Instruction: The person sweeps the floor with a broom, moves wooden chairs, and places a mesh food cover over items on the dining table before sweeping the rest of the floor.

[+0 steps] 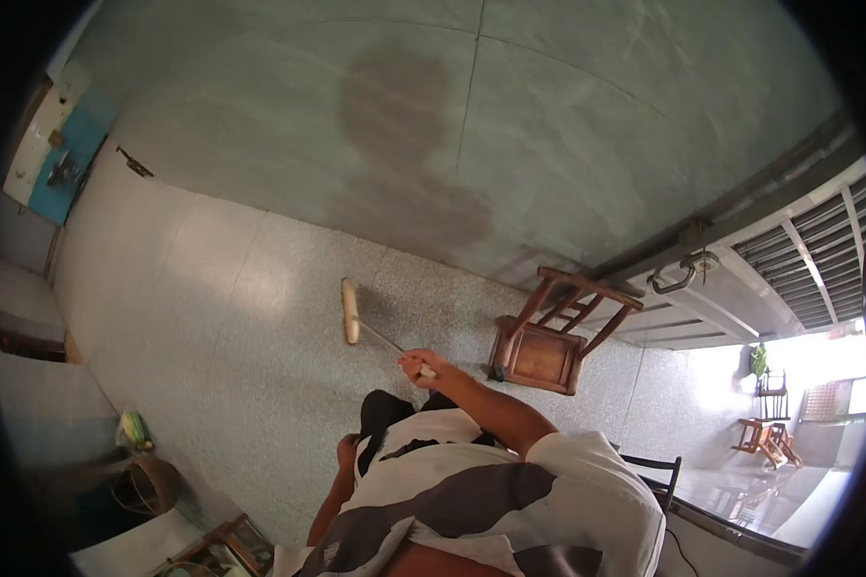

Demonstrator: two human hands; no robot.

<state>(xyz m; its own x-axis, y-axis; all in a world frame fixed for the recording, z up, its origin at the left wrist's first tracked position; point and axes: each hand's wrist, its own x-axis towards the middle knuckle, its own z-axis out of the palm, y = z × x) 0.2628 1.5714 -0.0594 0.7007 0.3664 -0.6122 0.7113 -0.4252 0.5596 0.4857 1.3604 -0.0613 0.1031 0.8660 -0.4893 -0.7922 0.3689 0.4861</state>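
My right hand (422,366) is closed around the pale handle end of a brush or short broom (351,311). A thin rod runs from the hand to its long, pale head, held out over the speckled floor (281,404). Whether the head touches the floor cannot be told. My left hand (347,451) hangs by my hip against dark clothing, its fingers partly hidden, so what it holds, if anything, does not show. To the right of the brush is a small wooden chair (548,353) with a backrest.
A greenish wall (260,108) bears a shadow. Right are a metal door (693,303) with a handle and more wooden chairs (761,436) in a bright opening. A dark chair (657,465) stands close behind me on the right. Lower left are a woven basket (155,483) and a green, melon-like vegetable (134,429).
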